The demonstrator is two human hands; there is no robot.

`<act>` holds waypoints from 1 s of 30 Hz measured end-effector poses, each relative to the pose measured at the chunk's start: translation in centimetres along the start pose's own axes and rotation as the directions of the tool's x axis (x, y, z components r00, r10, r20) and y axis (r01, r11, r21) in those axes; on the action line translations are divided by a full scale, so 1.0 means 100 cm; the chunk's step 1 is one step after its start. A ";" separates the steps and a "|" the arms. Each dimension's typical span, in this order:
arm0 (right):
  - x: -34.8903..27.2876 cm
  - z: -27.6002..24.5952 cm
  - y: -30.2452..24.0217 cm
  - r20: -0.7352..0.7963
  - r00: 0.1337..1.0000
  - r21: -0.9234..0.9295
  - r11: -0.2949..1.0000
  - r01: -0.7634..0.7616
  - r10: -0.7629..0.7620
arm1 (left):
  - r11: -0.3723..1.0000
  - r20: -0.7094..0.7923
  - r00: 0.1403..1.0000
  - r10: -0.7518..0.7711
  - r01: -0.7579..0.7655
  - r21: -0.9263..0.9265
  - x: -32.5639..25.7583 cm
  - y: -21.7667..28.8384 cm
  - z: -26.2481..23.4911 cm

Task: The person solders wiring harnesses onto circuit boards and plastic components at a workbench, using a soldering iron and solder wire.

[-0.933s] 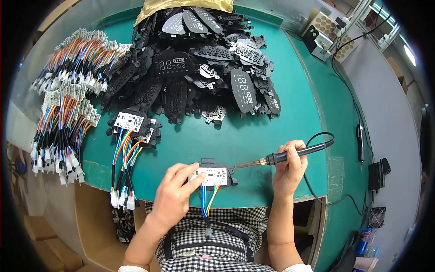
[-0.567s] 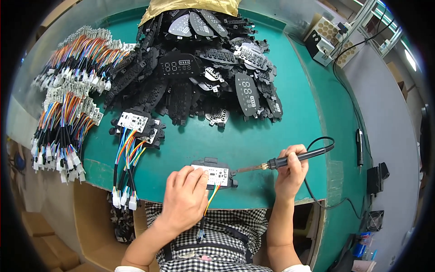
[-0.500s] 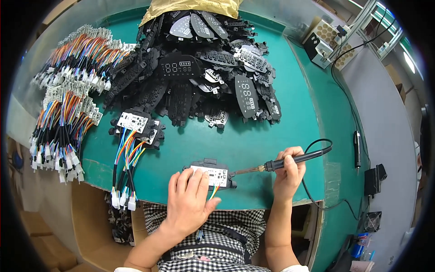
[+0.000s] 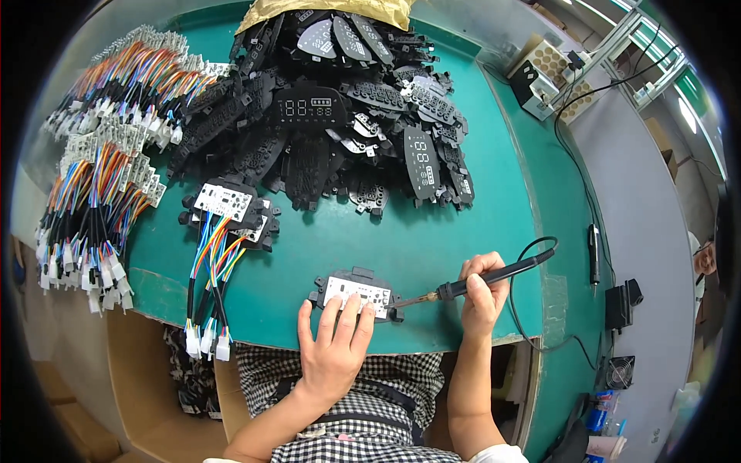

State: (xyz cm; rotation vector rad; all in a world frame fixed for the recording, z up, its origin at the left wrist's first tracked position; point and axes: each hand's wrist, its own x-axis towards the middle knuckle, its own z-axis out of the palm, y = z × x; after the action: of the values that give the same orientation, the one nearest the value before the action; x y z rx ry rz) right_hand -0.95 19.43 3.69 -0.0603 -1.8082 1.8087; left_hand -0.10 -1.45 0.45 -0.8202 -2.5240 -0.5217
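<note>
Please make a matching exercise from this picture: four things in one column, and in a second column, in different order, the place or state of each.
1. soldering iron
2. white circuit board
3. pile of black panels
4. bundles of coloured wires

a. heaped at the far middle of the green table
b. under the left hand
c. at the table's left side
d. held in the right hand

Pairs: 1-d, 2-b, 3-a, 4-c

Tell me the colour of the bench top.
Teal green, the bench top shows clearly in the head view.
</note>
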 end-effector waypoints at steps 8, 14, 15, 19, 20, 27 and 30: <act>0.000 -0.004 0.003 0.100 0.995 0.055 0.998 -0.024 0.019 | 1.000 -0.016 1.000 -0.002 0.001 -0.020 0.000 -0.003 0.002; -0.002 -0.004 0.003 0.105 0.994 0.042 0.999 -0.014 0.010 | 1.000 -0.019 1.000 0.000 0.000 -0.025 0.000 -0.003 0.002; -0.002 -0.003 0.003 0.104 0.995 0.049 0.999 -0.014 0.009 | 1.000 -0.018 1.000 -0.001 0.000 -0.025 0.000 -0.003 0.002; -0.002 -0.003 0.003 0.108 0.994 0.031 1.000 -0.006 0.003 | 1.000 -0.017 1.000 -0.002 0.002 -0.028 0.000 -0.003 0.002; -0.001 -0.003 0.003 0.110 0.994 0.026 1.000 -0.004 0.001 | 1.000 -0.019 1.000 -0.002 0.002 -0.031 0.000 -0.003 0.002; 0.000 -0.003 0.003 0.113 0.994 0.009 1.000 0.001 -0.002 | 0.999 -0.006 1.000 -0.006 0.005 -0.040 0.001 -0.003 0.001; 0.000 -0.002 0.002 0.115 0.993 0.007 1.000 0.001 -0.001 | 1.000 -0.011 1.000 -0.006 0.006 -0.030 0.001 -0.003 0.001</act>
State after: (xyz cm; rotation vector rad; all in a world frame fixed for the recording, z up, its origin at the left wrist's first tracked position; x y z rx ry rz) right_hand -0.93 19.64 3.44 0.0480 -1.8802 1.8513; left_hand -0.39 -1.59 0.30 -0.8184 -2.5152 -0.5652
